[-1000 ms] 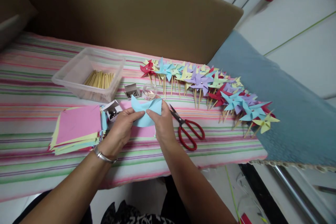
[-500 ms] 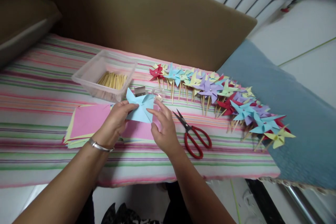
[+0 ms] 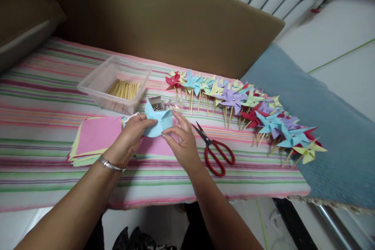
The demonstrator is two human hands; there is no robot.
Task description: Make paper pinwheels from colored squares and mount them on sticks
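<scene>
A light blue paper pinwheel (image 3: 159,122), partly folded, is held up between my hands. My left hand (image 3: 135,131) is closed on its left side, the thumb pressing near the middle. My right hand (image 3: 184,140) pinches the lower right corner between thumb and fingers, bending it inward. Just behind the paper stands a small open box of metal pins (image 3: 157,105), beside a small clear round container (image 3: 175,104). Pink paper (image 3: 156,146) lies under my hands. To the right rest scissors with red handles (image 3: 215,152), blades parted.
A clear plastic tub (image 3: 96,86) holds many thin wooden sticks (image 3: 124,90). Left of my hands lies a stack of coloured paper (image 3: 99,134). Finished pinwheels (image 3: 233,98) on sticks line the back right of the striped cloth (image 3: 52,152). A brown board (image 3: 175,23) rises behind.
The lower right corner of the blue paper has been bent inward by my right hand, its thumb now closed on it. The left hand keeps its hold, and the pin box shows more.
</scene>
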